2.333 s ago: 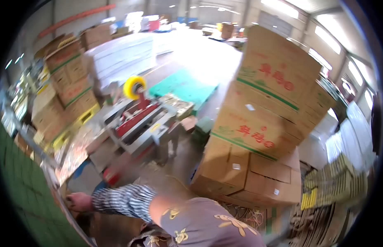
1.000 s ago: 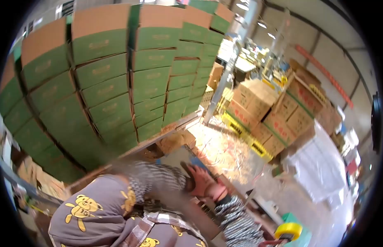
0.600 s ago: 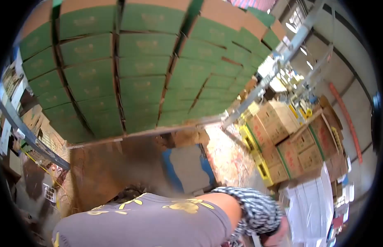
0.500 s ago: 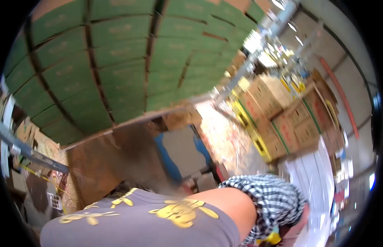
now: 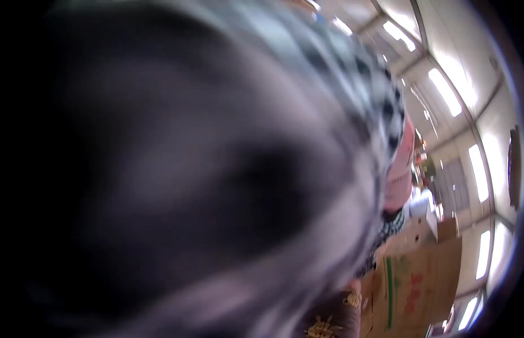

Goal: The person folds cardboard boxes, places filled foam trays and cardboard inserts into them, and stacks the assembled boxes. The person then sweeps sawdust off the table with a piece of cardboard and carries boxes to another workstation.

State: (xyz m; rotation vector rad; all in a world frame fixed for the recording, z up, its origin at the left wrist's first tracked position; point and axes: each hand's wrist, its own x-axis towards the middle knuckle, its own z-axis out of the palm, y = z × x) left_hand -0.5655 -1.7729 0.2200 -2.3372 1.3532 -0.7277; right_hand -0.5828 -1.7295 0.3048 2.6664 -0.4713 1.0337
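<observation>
A badly blurred dark and checked fabric [image 5: 245,169] lies close to the camera and hides most of the view. At its right edge shows part of a pink-covered hand, apparently my right hand [image 5: 400,174], with a dark cuff and a checked sleeve [image 5: 391,225] below it. It is beside the near fabric; its fingers and anything in them are hidden. My left hand cannot be seen. Part of my brown shirt [image 5: 329,324] with yellow bear prints shows at the bottom.
A brown carton [image 5: 419,284] with a green stripe and red characters stands at the lower right, with another box [image 5: 411,234] behind it. Beyond are the building's wall and bright window strips [image 5: 479,172]. Everything to the left is hidden.
The camera has turned away from the green cartons, toward the brown carton and windows. Blurred fabric has come up close in front of it, and the pink-covered hand appears higher in view.
</observation>
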